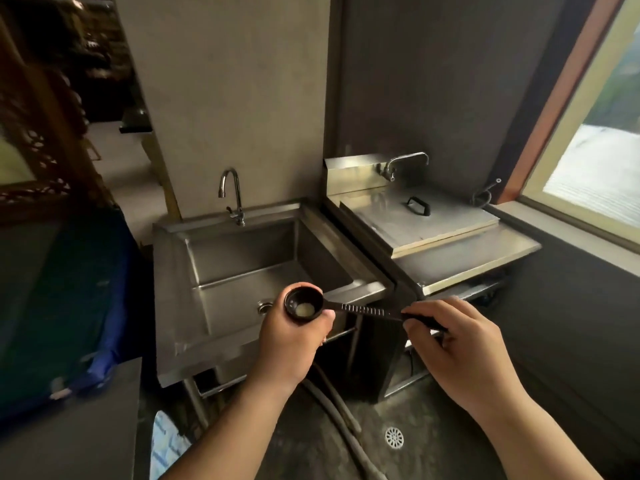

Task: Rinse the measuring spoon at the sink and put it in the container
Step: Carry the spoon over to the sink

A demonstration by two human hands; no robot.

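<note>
A black measuring spoon (363, 309) is held level in front of the steel sink (242, 258). Its round bowl has a pale residue at the bottom. My left hand (294, 334) cups the bowl from below, over the sink's front right corner. My right hand (460, 341) pinches the end of the ribbed handle, to the right of the sink. A curved chrome tap (232, 195) stands at the back rim of the sink and no water runs from it. No container for the spoon is clearly visible.
To the right stands a second steel unit with a flat lid (422, 220) with a black handle and its own tap (405, 164). A window is at far right. A dark blue-edged bin (69, 299) sits left. A hose and a floor drain (394, 437) lie below.
</note>
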